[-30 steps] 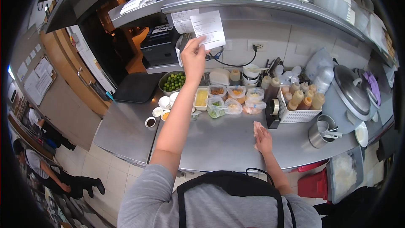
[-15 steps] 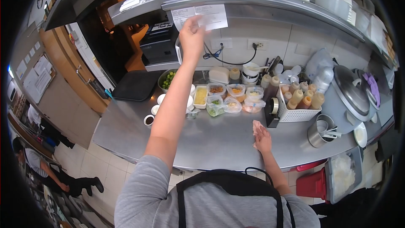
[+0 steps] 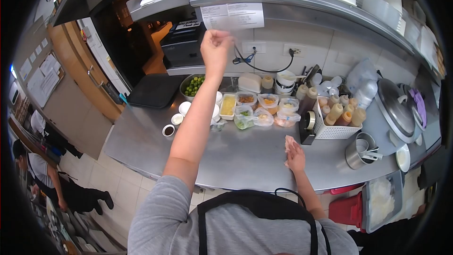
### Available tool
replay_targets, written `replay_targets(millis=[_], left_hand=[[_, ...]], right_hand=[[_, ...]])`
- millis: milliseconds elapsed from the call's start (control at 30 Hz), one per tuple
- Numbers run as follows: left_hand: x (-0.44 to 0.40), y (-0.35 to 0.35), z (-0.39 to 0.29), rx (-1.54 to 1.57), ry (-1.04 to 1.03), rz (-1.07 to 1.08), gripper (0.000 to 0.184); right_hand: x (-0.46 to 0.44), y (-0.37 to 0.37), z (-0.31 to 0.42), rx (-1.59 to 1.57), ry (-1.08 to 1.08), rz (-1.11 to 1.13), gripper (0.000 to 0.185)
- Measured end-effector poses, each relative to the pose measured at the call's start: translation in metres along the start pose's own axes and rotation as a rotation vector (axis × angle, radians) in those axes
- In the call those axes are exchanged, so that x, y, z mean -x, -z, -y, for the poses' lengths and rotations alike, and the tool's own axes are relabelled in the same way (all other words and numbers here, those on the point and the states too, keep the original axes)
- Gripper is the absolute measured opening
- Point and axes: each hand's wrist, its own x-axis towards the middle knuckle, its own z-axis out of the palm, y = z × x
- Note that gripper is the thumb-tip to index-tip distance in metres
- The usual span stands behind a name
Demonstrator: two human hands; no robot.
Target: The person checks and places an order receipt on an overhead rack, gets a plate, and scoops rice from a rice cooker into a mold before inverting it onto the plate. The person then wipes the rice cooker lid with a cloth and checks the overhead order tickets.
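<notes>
My left hand (image 3: 216,51) is raised in front of the wall, just below two printed paper slips (image 3: 232,16) that hang from the shelf edge. Its fingers are curled together in a pinch, with the tips blurred, and whatever they may hold cannot be made out. On the steel counter (image 3: 245,156), my right hand (image 3: 296,157) rests with its fingers closed over a crumpled pinkish cloth (image 3: 289,144). A black tape dispenser (image 3: 307,128) stands just beyond that hand.
Behind the counter's middle sit bagged ingredients (image 3: 267,101), a yellow-filled tub (image 3: 228,106) and a bowl of limes (image 3: 193,86). To the right are a basket of squeeze bottles (image 3: 337,130), a metal container (image 3: 361,151) and a large lidded pot (image 3: 396,106). A co-worker (image 3: 52,174) stands at left.
My left hand has come down from the paper slips, which stay hanging. My right hand keeps its place on the cloth. The view has shifted slightly, and the co-worker at left has changed posture.
</notes>
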Motion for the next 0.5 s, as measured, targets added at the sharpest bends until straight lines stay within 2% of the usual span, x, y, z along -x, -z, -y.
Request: replay_targets(millis=[67,100,167,233,333,500], left_hand=[[-0.004,0.012,0.004,-0.157,-0.115,-0.142,0.016],[-0.005,0.018,0.001,-0.296,-0.097,-0.22,0.021],[-0.015,0.022,-0.002,-0.16,-0.108,-0.322,0.026],[-0.027,0.026,-0.005,-0.073,-0.115,-0.306,0.031],[-0.032,0.029,-0.023,0.142,0.092,-0.127,0.03],[-0.02,0.045,-0.006,0.064,0.137,-0.13,0.029]], right_hand=[[0.0,-0.001,-0.002,0.005,0.005,-0.001,0.034],[0.0,-0.002,-0.002,0.01,0.008,-0.004,0.035],[0.0,-0.002,-0.002,0.013,0.012,-0.006,0.035],[0.001,-0.002,-0.002,0.014,0.021,-0.005,0.035],[0.001,-0.004,-0.002,0.001,0.013,0.004,0.035],[0.001,-0.003,-0.001,0.004,-0.016,0.013,0.035]])
